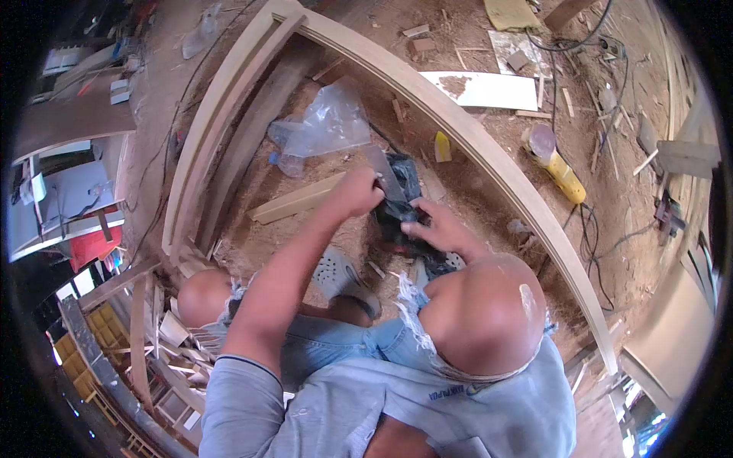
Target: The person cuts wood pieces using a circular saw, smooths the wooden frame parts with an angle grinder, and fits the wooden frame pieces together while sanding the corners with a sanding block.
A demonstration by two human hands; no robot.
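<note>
A crumpled black plastic bag point(405, 177) is on the ground between my feet, in front of my seated body. My left hand point(357, 192) is closed in a fist at the bag's left side, beside a flat greyish strip point(384, 172); what its fingers grip is hidden. On the other side, my right hand point(443, 229) pinches the dark plastic between thumb and fingers. The contents of the bag do not show. A clear plastic sheet point(333, 120) and a clear bottle point(289, 163) are just beyond my left hand.
A curved wooden frame point(458, 126) surrounds the work spot. A light wood offcut point(298, 200) rests on the sawdust. To the right are a yellow power tool point(563, 177) with a cord and a white board point(496, 90). A yellow piece point(442, 146) stands near the frame.
</note>
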